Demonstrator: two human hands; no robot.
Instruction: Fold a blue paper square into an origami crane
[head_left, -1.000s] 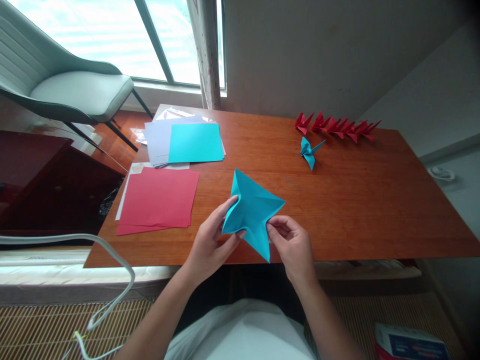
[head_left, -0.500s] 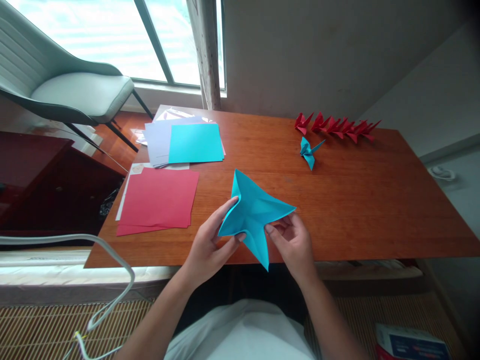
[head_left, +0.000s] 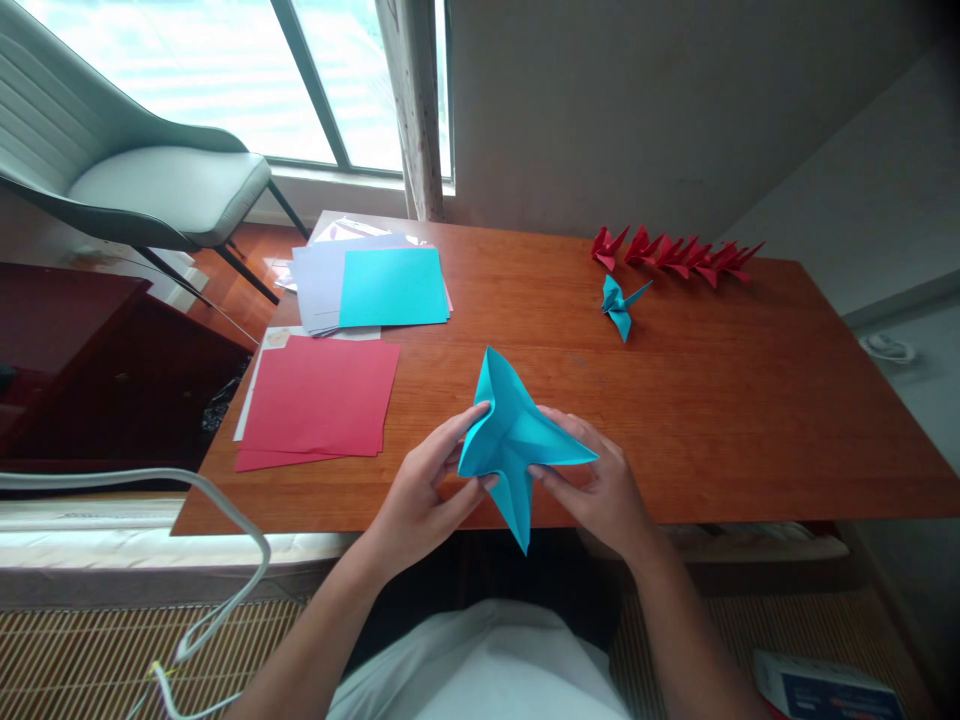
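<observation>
A sheet of turquoise paper [head_left: 514,435], creased into a four-pointed star shape, is held up above the table's front edge. My left hand [head_left: 427,490] grips its left point between thumb and fingers. On the right, my right hand [head_left: 596,480] pinches the right flap, thumb on the near side and fingers at the far edge, partly hidden behind the paper. A finished turquoise paper crane [head_left: 619,305] sits farther back on the table, close to a row of several red paper cranes [head_left: 690,257].
The wooden table [head_left: 735,420] carries red paper sheets [head_left: 319,400] at left and a turquoise sheet [head_left: 394,288] on white papers [head_left: 319,285] behind them. A chair [head_left: 172,190] stands by the window. A white cable [head_left: 247,530] loops at lower left.
My right hand has shifted its fingers to the far edge of the right flap. The star's points have drawn closer together, and the paper has moved slightly right.
</observation>
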